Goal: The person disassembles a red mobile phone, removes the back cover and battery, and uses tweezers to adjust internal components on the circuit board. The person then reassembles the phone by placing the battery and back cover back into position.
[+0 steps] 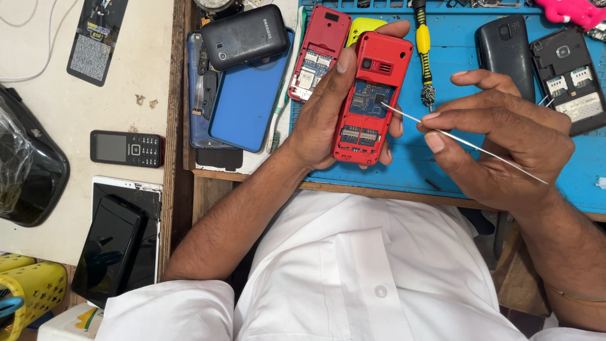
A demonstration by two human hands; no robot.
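Note:
My left hand (325, 117) grips a red phone (370, 98) with its back cover off, circuit board and card slots facing up. My right hand (505, 142) pinches a thin metal probe (467, 144) between thumb and fingers. The probe's tip touches the board near the phone's middle. Both hands hover over a blue work mat (467, 60).
A second opened red phone (317, 53) and a yellow one (363, 26) lie behind the left hand. A yellow-handled screwdriver (423, 50), two dark phones (505, 44) (569, 79), a blue phone case (246, 104) and a black phone (243, 36) surround it. More handsets (126, 148) (107, 249) lie left.

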